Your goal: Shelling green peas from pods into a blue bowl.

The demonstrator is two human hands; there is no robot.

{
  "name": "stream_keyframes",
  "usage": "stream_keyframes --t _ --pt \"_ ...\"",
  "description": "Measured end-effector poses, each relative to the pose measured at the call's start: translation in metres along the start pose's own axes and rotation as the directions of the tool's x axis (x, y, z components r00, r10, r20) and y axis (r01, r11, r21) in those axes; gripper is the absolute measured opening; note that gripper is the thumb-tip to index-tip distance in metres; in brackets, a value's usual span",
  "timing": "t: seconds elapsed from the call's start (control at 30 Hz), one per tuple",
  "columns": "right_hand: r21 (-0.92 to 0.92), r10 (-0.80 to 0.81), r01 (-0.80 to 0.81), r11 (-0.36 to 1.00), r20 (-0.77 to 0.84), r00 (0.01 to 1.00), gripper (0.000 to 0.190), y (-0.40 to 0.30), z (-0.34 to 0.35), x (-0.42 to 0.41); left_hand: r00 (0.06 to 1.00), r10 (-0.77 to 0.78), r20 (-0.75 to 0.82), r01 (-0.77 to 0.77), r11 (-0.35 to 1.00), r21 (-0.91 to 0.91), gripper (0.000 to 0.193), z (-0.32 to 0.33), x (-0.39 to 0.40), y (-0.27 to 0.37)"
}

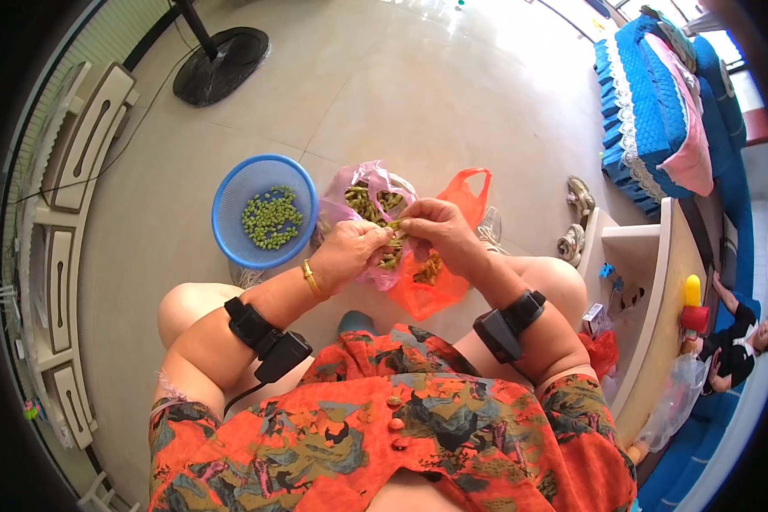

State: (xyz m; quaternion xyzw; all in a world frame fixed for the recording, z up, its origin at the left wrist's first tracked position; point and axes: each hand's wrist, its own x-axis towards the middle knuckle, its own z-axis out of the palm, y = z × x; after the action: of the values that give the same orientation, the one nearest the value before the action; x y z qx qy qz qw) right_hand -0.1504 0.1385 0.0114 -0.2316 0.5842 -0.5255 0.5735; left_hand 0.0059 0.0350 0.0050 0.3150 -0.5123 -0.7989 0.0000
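Note:
My left hand [349,248] and my right hand [447,232] meet in front of me, pinching a green bean pod [394,225] between the fingertips. Under them a translucent pink plastic bag [338,203] stands open, holding many unshelled pods [362,200] that look like edamame. To its left is a blue plastic mesh basket [223,221] with loose green beans [270,221] spread over its bottom. An orange-red plastic bag [425,302] lies beneath my right hand, with yellowish-brown pods or husks [429,269] inside. My fingers partly hide the pod and the pink bag.
A black round stand base [221,66] sits on the tiled floor [371,96], with a cord running left to the cream drawer cabinet [89,144]. Shoes [573,243] lie near a low wooden table [653,333] on the right. Another person [733,345] is by the blue sofa.

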Motion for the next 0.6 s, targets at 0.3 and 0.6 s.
stream_keyframes --t 0.3,0.6 --pt "-0.057 -0.036 0.041 0.998 0.075 0.996 0.007 0.006 0.006 -0.022 0.982 0.167 0.09 -0.185 0.953 0.242 0.023 0.003 -0.003 -0.009" --pt "-0.004 -0.035 0.035 0.999 -0.055 0.998 0.009 0.004 0.03 -0.048 0.969 0.217 0.115 -0.236 0.952 0.196 0.021 0.009 -0.02 -0.013"
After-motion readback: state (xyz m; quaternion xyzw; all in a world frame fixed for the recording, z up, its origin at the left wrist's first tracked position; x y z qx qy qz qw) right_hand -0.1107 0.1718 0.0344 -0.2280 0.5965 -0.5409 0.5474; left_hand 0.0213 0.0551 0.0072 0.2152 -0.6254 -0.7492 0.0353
